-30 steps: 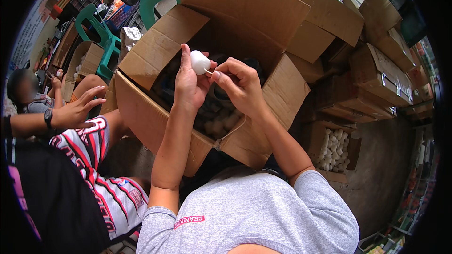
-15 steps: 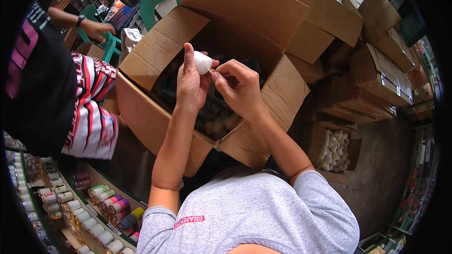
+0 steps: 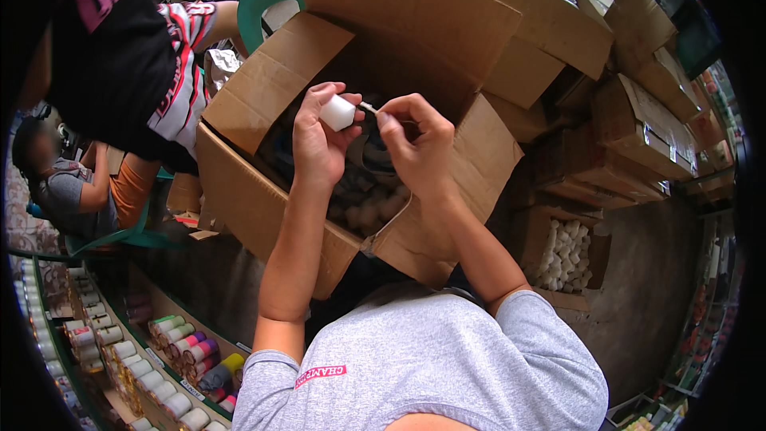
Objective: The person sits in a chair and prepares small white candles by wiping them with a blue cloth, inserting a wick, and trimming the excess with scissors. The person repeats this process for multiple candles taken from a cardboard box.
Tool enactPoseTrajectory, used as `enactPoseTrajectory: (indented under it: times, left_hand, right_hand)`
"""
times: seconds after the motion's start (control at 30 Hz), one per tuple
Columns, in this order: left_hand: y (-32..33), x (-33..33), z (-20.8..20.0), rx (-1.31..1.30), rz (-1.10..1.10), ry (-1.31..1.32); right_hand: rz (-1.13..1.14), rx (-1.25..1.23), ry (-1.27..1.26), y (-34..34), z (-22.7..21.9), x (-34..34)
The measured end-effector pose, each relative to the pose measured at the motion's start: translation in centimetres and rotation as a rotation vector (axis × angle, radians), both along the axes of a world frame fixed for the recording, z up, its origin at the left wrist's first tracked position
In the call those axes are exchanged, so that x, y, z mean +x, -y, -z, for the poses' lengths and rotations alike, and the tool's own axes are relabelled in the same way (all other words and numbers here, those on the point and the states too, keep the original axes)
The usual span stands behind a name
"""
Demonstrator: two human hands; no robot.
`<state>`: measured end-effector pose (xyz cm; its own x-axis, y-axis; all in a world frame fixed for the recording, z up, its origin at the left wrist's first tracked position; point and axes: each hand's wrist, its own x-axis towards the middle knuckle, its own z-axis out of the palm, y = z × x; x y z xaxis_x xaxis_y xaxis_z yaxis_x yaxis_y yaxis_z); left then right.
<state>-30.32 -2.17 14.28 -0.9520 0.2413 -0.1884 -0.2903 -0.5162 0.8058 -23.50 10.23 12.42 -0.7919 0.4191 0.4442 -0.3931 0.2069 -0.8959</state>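
A stubby white cylinder [image 3: 338, 113], smooth with an edged end, rests in my left hand [image 3: 315, 140]. The fingers curl round it, with the palm turned up. My right hand [image 3: 419, 140] is just to the right, its thumb and index finger pinching a thin pale strip [image 3: 369, 108] that points at the cylinder. A small gap seems to lie between strip and cylinder. Both hands are over a large open cardboard box [image 3: 239, 195], its flaps spread. Rounded pale pieces [image 3: 371, 211] lie in shadow inside it, too dark to name.
A smaller carton [image 3: 568, 255] full of white pieces stands on the floor at right, below stacked cardboard boxes [image 3: 638, 128]. Shelves of spool-like cylinders [image 3: 163, 391] line the lower left. One person [image 3: 120, 64] stands at left near a green chair [image 3: 267, 1]; another [image 3: 80, 183] sits behind.
My right hand has drawn slightly right, away from the white cylinder, and my left hand has tilted it. The standing person has moved farther back, uncovering the seated person.
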Motion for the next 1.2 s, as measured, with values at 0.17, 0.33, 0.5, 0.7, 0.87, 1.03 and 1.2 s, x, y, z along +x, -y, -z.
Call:
enactPoseTrajectory:
  times: [0.17,0.33,0.5,0.7,0.87,1.03,1.2]
  left_hand:
    - [-0.2,0.6,0.6,-0.113,0.380,-0.246]
    - [-0.6,0.9,1.6,-0.156,0.229,-0.355]
    - [-0.9,1.1,1.7,0.001,0.195,-0.370]
    - [-0.5,0.2,1.9,0.183,0.271,-0.074]
    - [-0.1,-1.1,1.6,0.490,0.174,0.327]
    - [-0.3,-1.2,2.4,0.485,0.147,0.415]
    - [-0.3,-1.0,2.2,0.454,0.140,0.378]
  right_hand:
    - [-0.035,-0.100,-0.014,-0.7,-0.4,0.1]
    - [-0.079,-0.036,0.059,-0.6,-0.6,1.0]
    - [-0.152,-0.195,0.005,0.1,-0.8,1.2]
    - [-0.149,-0.211,0.047,0.4,-0.4,0.9]
    - [-0.178,-0.148,0.078,0.6,0.8,1.4]
    - [-0.166,0.056,0.102,0.4,0.2,1.2]
    - [-0.131,0.093,0.059,1.0,-0.1,0.9]
